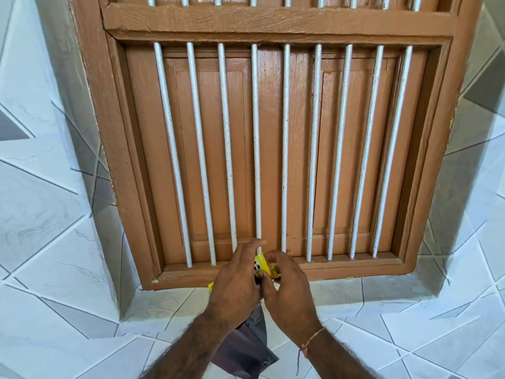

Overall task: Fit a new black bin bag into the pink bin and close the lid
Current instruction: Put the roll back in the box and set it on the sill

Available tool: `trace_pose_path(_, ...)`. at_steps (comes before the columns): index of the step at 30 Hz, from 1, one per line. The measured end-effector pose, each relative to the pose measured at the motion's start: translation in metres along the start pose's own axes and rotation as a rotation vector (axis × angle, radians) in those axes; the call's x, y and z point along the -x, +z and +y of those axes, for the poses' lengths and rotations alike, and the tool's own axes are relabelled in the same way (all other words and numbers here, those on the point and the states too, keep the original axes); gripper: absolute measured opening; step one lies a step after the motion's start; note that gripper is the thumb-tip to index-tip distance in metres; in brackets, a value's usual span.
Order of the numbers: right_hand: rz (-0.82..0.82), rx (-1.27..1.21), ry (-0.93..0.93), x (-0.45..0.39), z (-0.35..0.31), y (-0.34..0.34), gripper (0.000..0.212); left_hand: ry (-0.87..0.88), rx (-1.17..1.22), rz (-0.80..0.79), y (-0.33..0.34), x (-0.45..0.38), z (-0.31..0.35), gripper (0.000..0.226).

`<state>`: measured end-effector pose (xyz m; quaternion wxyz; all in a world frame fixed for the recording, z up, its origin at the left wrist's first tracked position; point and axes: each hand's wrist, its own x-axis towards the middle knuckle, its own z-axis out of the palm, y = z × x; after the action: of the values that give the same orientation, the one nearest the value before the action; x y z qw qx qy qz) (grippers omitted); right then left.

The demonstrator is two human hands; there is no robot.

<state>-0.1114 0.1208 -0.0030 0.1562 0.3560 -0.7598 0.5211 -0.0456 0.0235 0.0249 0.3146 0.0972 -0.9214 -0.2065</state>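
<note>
Both my hands meet at the sill of a brown barred window. My left hand grips a yellow printed packet, mostly hidden under its fingers. My right hand touches the packet's small orange-brown end with curled fingers. A black bin bag hangs down below my wrists, its upper end hidden behind my left hand. The pink bin is not in view.
The brown wooden window frame with white vertical bars and closed shutters fills the view. White and grey tiled wall surrounds it, and a tiled ledge runs below the sill.
</note>
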Motion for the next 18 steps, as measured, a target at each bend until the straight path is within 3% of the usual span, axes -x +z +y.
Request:
trace_pose_path(9, 0.023, -0.082, 0.055, -0.003, 0.013, 0.010, 0.021, -0.038, 0.042, -0.013, 0.000, -0.003, 0.001, 0.076)
trace_pose_path(11, 0.082, -0.162, 0.172, -0.006, 0.020, 0.014, 0.022, -0.040, 0.011, -0.027, 0.002, -0.004, 0.000, 0.077)
trace_pose_path(14, 0.201, -0.271, 0.491, -0.008, 0.045, 0.021, 0.021, -0.071, -0.043, -0.078, 0.001, -0.005, -0.011, 0.079)
trace_pose_path(18, 0.343, -0.204, 0.677, -0.008, 0.086, 0.017, 0.007, -0.197, 0.057, -0.001, -0.010, -0.001, -0.031, 0.068)
